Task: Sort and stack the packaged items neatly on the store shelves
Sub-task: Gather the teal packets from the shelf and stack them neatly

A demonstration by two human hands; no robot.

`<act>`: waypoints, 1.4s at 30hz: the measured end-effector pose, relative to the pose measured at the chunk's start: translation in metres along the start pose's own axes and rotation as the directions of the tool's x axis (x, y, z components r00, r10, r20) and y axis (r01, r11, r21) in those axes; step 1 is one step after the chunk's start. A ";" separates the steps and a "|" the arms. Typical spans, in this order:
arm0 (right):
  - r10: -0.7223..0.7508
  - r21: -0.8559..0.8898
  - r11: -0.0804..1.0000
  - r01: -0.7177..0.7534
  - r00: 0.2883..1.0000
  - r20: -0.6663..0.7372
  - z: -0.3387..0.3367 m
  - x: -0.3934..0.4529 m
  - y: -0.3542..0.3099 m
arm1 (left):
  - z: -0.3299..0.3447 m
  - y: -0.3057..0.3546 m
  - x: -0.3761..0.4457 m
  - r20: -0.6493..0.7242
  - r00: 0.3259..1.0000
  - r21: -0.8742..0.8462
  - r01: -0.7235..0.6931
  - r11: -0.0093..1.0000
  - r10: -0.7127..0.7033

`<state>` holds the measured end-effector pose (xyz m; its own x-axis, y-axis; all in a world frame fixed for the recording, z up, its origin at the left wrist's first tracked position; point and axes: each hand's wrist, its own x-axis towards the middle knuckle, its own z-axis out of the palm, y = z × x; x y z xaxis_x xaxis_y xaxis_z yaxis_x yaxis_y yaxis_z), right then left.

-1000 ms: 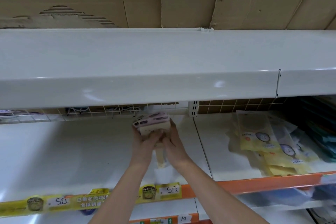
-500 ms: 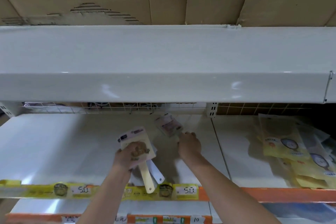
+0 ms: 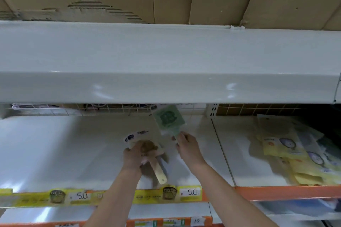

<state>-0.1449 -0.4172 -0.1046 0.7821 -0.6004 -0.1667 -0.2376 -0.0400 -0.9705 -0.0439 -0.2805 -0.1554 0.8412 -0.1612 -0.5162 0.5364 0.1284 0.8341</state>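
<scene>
Hands work apart at centre frame: the left hand (image 3: 135, 155) grips cream-handled packaged items (image 3: 147, 150) over the white shelf (image 3: 55, 149), while the right hand (image 3: 185, 143) pinches a green packaged item (image 3: 168, 118) (tilted, blurred) just above it.

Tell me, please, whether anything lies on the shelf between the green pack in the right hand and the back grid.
Nothing visible does. The right hand holds the green pack by its handle, raised over the bare shelf, and the stretch up to the grid shows no items. The yellow packs lie off to the right, past the divider.
</scene>
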 end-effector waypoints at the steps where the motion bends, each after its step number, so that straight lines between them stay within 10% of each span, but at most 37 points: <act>1: 0.029 -0.033 0.999 -0.027 0.997 0.066 0.003 -0.004 -0.003 | 0.003 0.002 -0.003 0.019 1.000 -0.046 -0.009 0.999 0.010; 5: 0.057 -0.567 0.817 0.103 0.964 0.258 0.012 -0.015 -0.006 | 0.007 0.000 0.000 0.094 0.995 -0.134 0.045 0.990 -0.032; 9: -0.009 -0.729 0.668 0.148 0.982 0.191 0.009 -0.022 -0.003 | 0.012 0.001 -0.014 0.093 0.994 -0.143 -0.039 0.989 0.053; 12: -0.115 -0.585 0.807 0.080 0.993 -0.022 -0.002 -0.011 -0.002 | 0.019 0.012 -0.028 0.197 0.959 -0.138 -0.178 0.974 0.203; 17: -0.050 0.018 0.999 0.048 0.968 0.244 -0.005 0.002 -0.014 | 0.037 0.031 -0.053 0.429 0.823 0.003 -0.414 0.910 0.373; 20: -0.178 0.260 0.954 0.147 0.979 0.102 -0.006 0.001 -0.010 | 0.048 0.032 -0.063 0.532 0.737 0.074 -0.532 0.844 0.417; 42: -0.251 0.268 0.931 0.249 0.968 -0.029 -0.003 -0.024 -0.002 | 0.064 0.022 -0.073 0.443 0.754 0.012 -0.546 0.837 0.485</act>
<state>-0.1651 -0.4050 -0.0982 0.7995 -0.5943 0.0871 0.1281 0.0271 -0.9914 -0.0978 -0.3287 -0.0867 0.8644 -0.4924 0.1019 -0.0113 0.1836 0.9829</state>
